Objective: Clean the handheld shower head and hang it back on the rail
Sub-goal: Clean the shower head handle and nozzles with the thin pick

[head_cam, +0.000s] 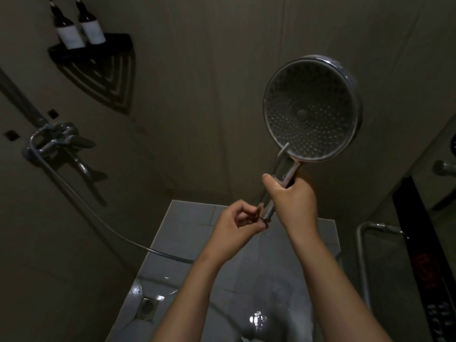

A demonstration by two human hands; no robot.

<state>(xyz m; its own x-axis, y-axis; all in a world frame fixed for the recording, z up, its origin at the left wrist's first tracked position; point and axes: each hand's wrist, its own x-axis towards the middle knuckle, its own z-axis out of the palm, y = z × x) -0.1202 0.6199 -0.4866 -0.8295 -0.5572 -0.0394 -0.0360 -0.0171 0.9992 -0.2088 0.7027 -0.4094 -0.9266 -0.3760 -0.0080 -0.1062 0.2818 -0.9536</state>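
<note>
The handheld shower head (311, 108) is a large round chrome disc with a dotted spray face turned toward me, held up at the right. My right hand (292, 201) is closed around its handle just below the disc. My left hand (238, 224) pinches the bottom end of the handle, where the hose joins. The grey hose (103, 220) runs from there down and left to the chrome mixer tap (58, 141) on the left wall. The rail (14, 95) rises from the tap toward the upper left.
A black corner shelf (98, 67) with two dark bottles (79, 25) hangs high in the corner. The wet tiled floor (187, 233) lies below with a drain (147, 307) at the lower left. A chrome bar (362, 255) and dark towel (424, 255) stand at the right.
</note>
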